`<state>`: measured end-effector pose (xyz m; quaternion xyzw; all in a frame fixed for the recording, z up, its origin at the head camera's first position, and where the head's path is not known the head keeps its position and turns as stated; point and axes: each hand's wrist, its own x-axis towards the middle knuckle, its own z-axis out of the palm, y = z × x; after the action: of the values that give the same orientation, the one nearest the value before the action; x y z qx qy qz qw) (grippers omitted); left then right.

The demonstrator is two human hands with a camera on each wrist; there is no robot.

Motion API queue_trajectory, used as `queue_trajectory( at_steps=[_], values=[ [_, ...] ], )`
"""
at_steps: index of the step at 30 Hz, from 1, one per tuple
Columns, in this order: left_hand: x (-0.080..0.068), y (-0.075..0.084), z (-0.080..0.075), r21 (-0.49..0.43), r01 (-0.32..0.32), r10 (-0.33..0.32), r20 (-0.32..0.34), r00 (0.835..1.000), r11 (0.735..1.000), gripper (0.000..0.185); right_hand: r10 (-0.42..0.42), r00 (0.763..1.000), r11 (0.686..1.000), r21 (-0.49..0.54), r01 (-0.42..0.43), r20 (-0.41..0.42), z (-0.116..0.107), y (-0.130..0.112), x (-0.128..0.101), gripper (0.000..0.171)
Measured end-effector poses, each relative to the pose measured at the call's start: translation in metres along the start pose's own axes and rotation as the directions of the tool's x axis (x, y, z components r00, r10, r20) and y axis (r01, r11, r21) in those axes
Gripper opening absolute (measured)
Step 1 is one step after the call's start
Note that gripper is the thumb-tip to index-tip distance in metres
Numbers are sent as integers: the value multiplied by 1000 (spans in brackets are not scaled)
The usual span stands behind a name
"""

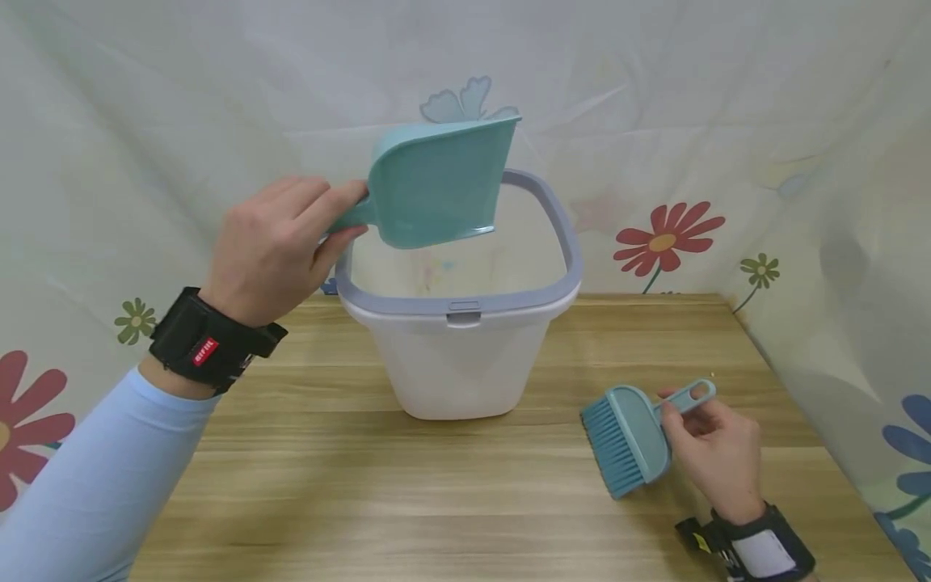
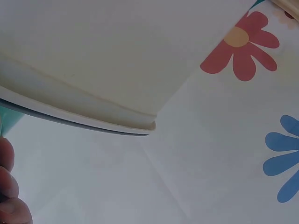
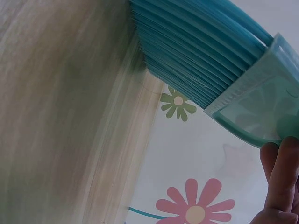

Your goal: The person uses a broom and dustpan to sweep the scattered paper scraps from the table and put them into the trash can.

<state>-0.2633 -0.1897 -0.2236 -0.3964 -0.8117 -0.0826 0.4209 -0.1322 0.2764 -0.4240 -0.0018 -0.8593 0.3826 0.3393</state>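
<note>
My left hand (image 1: pixel 272 242) grips the short handle of a teal dustpan (image 1: pixel 444 186), which is held up over a white bin (image 1: pixel 458 364) with a grey-blue rim. The pan stands on its side, its wide edge pointing right. In the left wrist view the bin's wall (image 2: pixel 103 56) fills the upper left, and the curled fingers (image 2: pixel 9 186) show at the edge. Low on the right, my right hand (image 1: pixel 716 453) pinches the handle of a teal hand brush (image 1: pixel 629 440). The brush's bristles (image 3: pixel 196 42) point left, close to the tabletop; whether they touch it I cannot tell.
The bin stands on a wood-grain table (image 1: pixel 436 501) near its back edge. Behind and at the sides hangs a pale sheet (image 1: pixel 655 97) printed with flowers. A tiny yellowish crumb lies beyond the brush handle. Small coloured spots show inside the bin.
</note>
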Motion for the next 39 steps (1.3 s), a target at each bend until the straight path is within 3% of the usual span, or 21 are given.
queue_trajectory(
  at_steps=[5, 10, 14, 16, 19, 22, 25, 29, 32, 37, 39],
  values=[
    [0, 1, -1, 1, 6, -6, 20, 1000, 1000, 31, -4, 1000, 1000, 3, 4, 4, 0, -1, -1, 13],
    [-6, 0, -4, -71, 70, -71, -2, 998, 995, 36, -2, 1000, 1000, 5, 2, 12, 1, -1, -2, 14],
    [-14, -4, -8, -127, 155, -161, -33, 986, 980, 40, -1, 1000, 1000, 2, 1, 7, 1, -1, -2, 14],
    [-19, -6, -11, -161, 228, -238, -47, 970, 960, 40, 0, 1000, 1000, 2, 0, 5, 0, -1, -2, 14],
    [-31, -11, -18, -221, 362, -382, -51, 923, 905, 38, 4, 1000, 1000, 4, -4, 5, 0, -1, -2, 14],
    [-50, -17, -27, -289, 483, -512, -28, 859, 827, 37, 5, 1000, 1000, 3, -5, 8, 0, -1, -2, 14],
    [-74, -25, -37, -326, 567, -600, 1, 800, 756, 33, -9, 1000, 1000, 9, 9, 7, 0, -1, -1, 14],
    [-110, -30, -47, -330, 643, -670, 39, 741, 691, 28, -21, 1000, 1000, 15, 21, 3, 0, 0, -1, 14],
    [-140, -30, -52, -295, 693, -705, 81, 705, 658, 30, -19, 1000, 1000, 12, 19, 6, 0, 0, -1, 14],
    [-187, -26, -55, -256, 766, -739, 213, 640, 589, 35, -24, 1000, 1000, -14, 24, 12, -1, -1, -1, 13],
    [-203, -22, -57, -240, 799, -744, 291, 601, 552, 34, -23, 1000, 1000, -17, 23, 15, -1, -1, -1, 13]
  ],
)
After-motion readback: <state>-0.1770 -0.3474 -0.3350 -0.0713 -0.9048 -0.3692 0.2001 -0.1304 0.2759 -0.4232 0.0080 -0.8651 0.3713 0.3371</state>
